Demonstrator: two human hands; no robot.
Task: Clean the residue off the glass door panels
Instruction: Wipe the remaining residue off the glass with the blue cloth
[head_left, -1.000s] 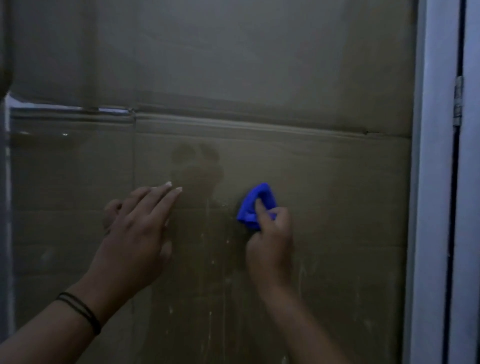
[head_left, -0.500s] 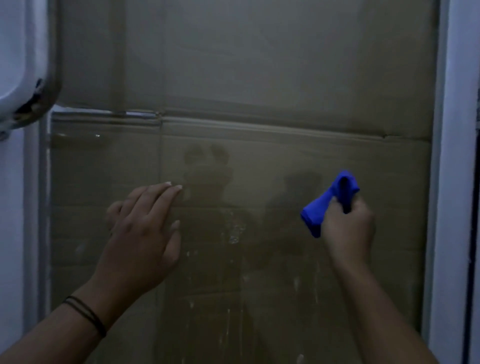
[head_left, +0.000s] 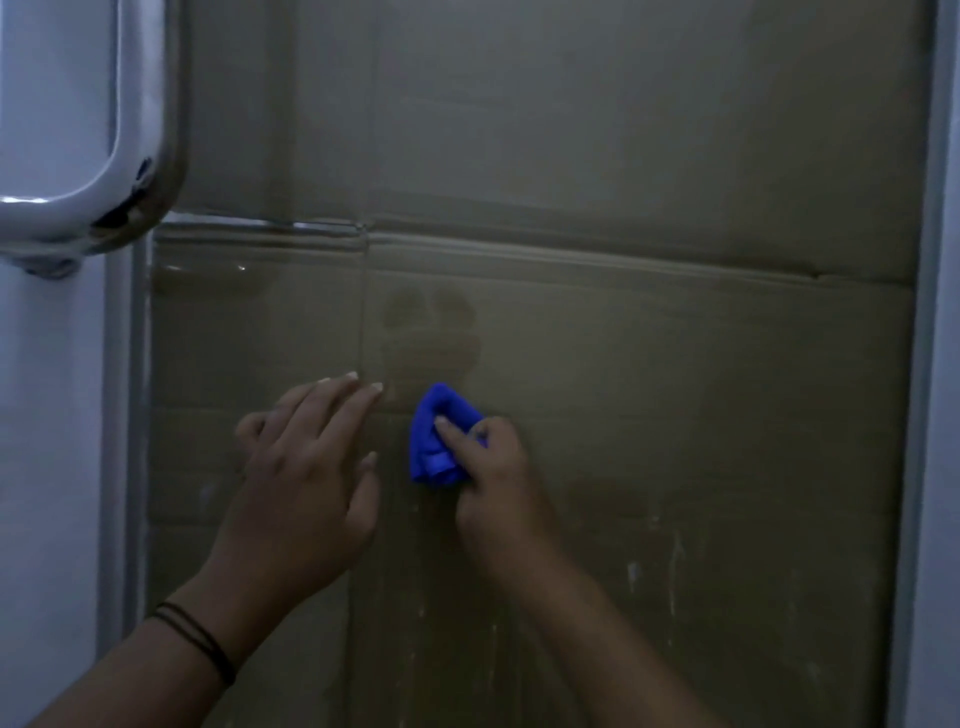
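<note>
Fingers of the right hand (head_left: 485, 470) curl round a bunched-up bright blue cloth (head_left: 434, 439), pushing it on the tall glass door panel (head_left: 675, 415) to rub off white streaks. Just left of the cloth, the left hand (head_left: 306, 467) lies flat and open on the glass, likely steadying it.

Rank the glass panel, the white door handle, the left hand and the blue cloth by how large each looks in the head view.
1. glass panel, by far the largest.
2. white door handle, only partly in frame.
3. left hand, though it is nearer the camera, so unsure against the handle.
4. blue cloth, partly covered by the right hand.
</note>
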